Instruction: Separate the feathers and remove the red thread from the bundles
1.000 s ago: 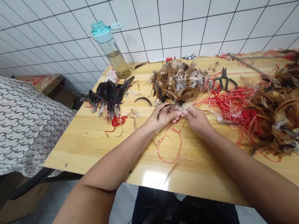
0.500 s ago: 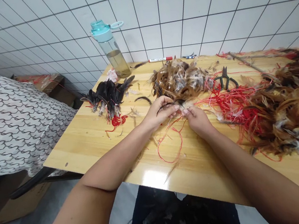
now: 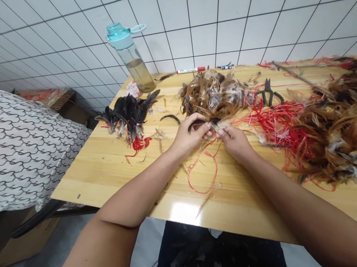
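My left hand [image 3: 193,132] is closed, pinching a dark feather [image 3: 195,123] whose curved tip sticks out over the fingers. Close beside it, my right hand [image 3: 232,139] is closed too, thumb and finger pinched near the feather's pale base; exactly what lies between those fingertips is too small to make out. A red string [image 3: 216,168] hangs from beneath the hands and makes a loop on the table. Just behind the hands sits a heap of brown feathers [image 3: 209,92]. To the right, a tangle of red strings [image 3: 281,121] reaches toward my right hand.
Black feathers [image 3: 131,111] tied with red string lie on the left of the wooden table [image 3: 102,163]. A water bottle [image 3: 137,67], a marker [image 3: 190,70] and pliers [image 3: 269,93] stand or lie farther back. A large brown feather pile [image 3: 349,124] covers the right side.
Both hands stay in nearly the same place. The dark feather's tip shows a little more broadly over my left fingers. Nothing on the table has moved.
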`<state>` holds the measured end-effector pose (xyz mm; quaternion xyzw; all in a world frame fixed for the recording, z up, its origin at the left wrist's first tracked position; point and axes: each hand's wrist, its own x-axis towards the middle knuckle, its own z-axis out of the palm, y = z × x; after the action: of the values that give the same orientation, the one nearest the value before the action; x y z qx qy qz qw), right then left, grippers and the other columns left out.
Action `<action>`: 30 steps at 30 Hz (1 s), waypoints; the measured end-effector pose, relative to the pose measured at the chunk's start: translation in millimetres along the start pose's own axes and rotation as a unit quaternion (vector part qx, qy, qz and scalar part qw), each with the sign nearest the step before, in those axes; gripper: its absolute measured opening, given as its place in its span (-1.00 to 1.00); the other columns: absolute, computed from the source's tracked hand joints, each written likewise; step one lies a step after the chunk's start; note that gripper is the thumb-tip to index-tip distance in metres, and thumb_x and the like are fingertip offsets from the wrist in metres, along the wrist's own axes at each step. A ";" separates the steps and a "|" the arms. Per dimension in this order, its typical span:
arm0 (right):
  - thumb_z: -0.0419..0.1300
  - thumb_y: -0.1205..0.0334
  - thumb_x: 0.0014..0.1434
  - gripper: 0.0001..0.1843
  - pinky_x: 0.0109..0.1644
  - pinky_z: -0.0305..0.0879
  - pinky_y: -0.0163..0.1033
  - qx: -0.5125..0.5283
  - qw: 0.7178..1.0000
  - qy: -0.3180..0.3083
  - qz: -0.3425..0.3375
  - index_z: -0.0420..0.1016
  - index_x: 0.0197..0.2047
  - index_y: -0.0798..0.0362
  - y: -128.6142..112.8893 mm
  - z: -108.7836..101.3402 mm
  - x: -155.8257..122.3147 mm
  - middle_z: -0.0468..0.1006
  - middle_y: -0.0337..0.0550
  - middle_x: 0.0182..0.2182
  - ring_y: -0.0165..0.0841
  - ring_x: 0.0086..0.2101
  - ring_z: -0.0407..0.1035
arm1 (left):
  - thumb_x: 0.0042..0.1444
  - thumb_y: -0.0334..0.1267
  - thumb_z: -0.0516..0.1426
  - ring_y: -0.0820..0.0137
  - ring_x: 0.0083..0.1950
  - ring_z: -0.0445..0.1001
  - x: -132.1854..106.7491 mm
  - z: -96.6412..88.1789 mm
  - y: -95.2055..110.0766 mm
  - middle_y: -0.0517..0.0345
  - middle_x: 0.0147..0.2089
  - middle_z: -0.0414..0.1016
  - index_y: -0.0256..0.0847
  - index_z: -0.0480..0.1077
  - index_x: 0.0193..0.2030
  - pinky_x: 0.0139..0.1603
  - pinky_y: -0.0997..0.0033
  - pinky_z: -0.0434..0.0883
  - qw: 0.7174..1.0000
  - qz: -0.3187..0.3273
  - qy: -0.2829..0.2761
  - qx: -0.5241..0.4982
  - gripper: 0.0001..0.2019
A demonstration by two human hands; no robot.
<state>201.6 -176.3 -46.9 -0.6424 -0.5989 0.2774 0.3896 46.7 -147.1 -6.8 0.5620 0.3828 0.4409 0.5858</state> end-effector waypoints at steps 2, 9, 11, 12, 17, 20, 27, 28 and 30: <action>0.07 0.17 0.11 -0.79 -0.18 0.21 -0.17 0.002 1.000 0.001 -0.011 0.42 -0.48 0.03 1.1 0.7 0.0 0.46 -0.13 -0.44 -0.27 -0.33 0.34 | -0.06 -0.17 0.30 0.53 -0.49 0.46 -0.4 1.5 -0.2 0.29 -0.51 0.41 -0.24 0.30 -0.29 -0.46 0.58 0.39 1.000 -0.001 0.003 0.000 -0.69; 0.10 0.13 0.11 -0.77 -0.14 0.27 -0.15 0.040 0.999 -0.017 -0.031 0.49 -0.43 0.07 8.8 2.6 1.4 0.52 -0.09 -0.39 -0.26 -0.31 0.38 | -0.01 -0.25 0.26 0.51 -0.49 0.46 -1.1 2.4 0.6 0.27 -0.54 0.44 -0.24 0.31 -0.29 -0.44 0.56 0.41 0.999 0.011 -0.002 0.031 -0.78; 0.10 0.13 0.11 -0.77 -0.11 0.27 -0.14 0.055 0.998 -0.018 -0.035 0.50 -0.41 0.07 10.7 3.5 1.9 0.54 -0.09 -0.38 -0.26 -0.30 0.39 | 0.00 -0.26 0.25 0.51 -0.49 0.46 -1.5 2.8 1.3 0.26 -0.54 0.45 -0.25 0.32 -0.30 -0.44 0.56 0.41 0.999 0.014 -0.004 0.034 -0.80; 0.10 0.13 0.10 -0.77 -0.11 0.28 -0.14 0.064 0.997 -0.017 -0.037 0.51 -0.40 0.07 11.4 4.0 2.1 0.55 -0.10 -0.37 -0.26 -0.29 0.39 | 0.00 -0.26 0.25 0.52 -0.49 0.46 -1.7 3.1 1.8 0.26 -0.54 0.45 -0.25 0.32 -0.30 -0.44 0.56 0.40 0.999 0.013 -0.001 0.032 -0.80; 0.11 0.12 0.11 -0.76 -0.11 0.30 -0.16 0.098 0.995 -0.014 -0.030 0.52 -0.36 0.07 13.1 5.6 2.5 0.57 -0.12 -0.36 -0.28 -0.29 0.40 | -0.04 -0.26 0.27 0.53 -0.50 0.45 -2.1 5.3 4.5 0.27 -0.54 0.43 -0.26 0.32 -0.33 -0.47 0.58 0.38 1.000 -0.003 0.016 0.007 -0.78; 0.11 0.12 0.12 -0.76 -0.10 0.30 -0.17 0.100 0.994 -0.021 -0.031 0.53 -0.38 0.07 12.9 5.3 2.3 0.57 -0.12 -0.36 -0.28 -0.28 0.40 | -0.05 -0.25 0.28 0.53 -0.50 0.45 -2.0 6.4 4.8 0.27 -0.54 0.43 -0.26 0.32 -0.33 -0.48 0.59 0.37 1.000 0.000 0.013 0.002 -0.77; 0.11 0.15 0.13 -0.77 -0.06 0.29 -0.17 0.099 0.994 -0.017 -0.029 0.55 -0.35 0.08 10.2 3.5 2.2 0.57 -0.12 -0.34 -0.29 -0.25 0.41 | -0.05 -0.23 0.28 0.53 -0.47 0.48 -1.7 6.6 3.7 0.26 -0.52 0.43 -0.25 0.31 -0.36 -0.46 0.59 0.37 1.000 0.000 0.024 -0.009 -0.76; 0.12 0.15 0.13 -0.77 -0.06 0.29 -0.17 0.098 0.995 -0.017 -0.028 0.55 -0.35 0.08 9.8 3.5 2.2 0.57 -0.13 -0.35 -0.29 -0.25 0.40 | -0.05 -0.23 0.28 0.53 -0.47 0.48 -1.8 6.7 3.1 0.26 -0.52 0.43 -0.25 0.32 -0.35 -0.46 0.59 0.38 1.000 0.001 0.023 -0.007 -0.77; 0.13 0.14 0.13 -0.77 -0.08 0.29 -0.17 0.093 0.995 -0.015 -0.025 0.55 -0.37 0.07 9.2 3.7 2.3 0.56 -0.14 -0.39 -0.29 -0.26 0.39 | -0.04 -0.23 0.27 0.53 -0.47 0.47 -1.9 7.1 1.3 0.27 -0.52 0.44 -0.26 0.32 -0.34 -0.46 0.59 0.37 1.000 0.003 0.018 -0.003 -0.77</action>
<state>203.9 -173.3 -56.3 -0.5836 -0.5923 0.3315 0.4458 52.7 -151.2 -5.1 0.5528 0.3906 0.4541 0.5794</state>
